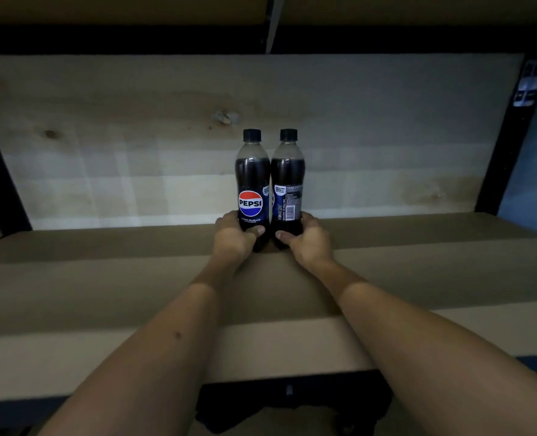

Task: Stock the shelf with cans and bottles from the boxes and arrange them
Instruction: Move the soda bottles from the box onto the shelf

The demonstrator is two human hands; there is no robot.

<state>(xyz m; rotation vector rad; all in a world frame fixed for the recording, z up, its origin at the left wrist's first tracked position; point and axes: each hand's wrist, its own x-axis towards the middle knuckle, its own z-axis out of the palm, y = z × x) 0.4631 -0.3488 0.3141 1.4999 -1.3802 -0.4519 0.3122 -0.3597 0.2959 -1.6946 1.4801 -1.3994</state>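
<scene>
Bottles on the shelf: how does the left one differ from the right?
The left bottle shows its front label with the Pepsi logo; the right bottle is turned so its barcode and fine print face the camera. The left bottle is gripped at the base by the left hand, the right bottle by the right hand. Both stand upright side by side on the shelf, black-capped, dark cola, apparently the same size.

Pale knotty back panel (pixel 135 121)
</scene>
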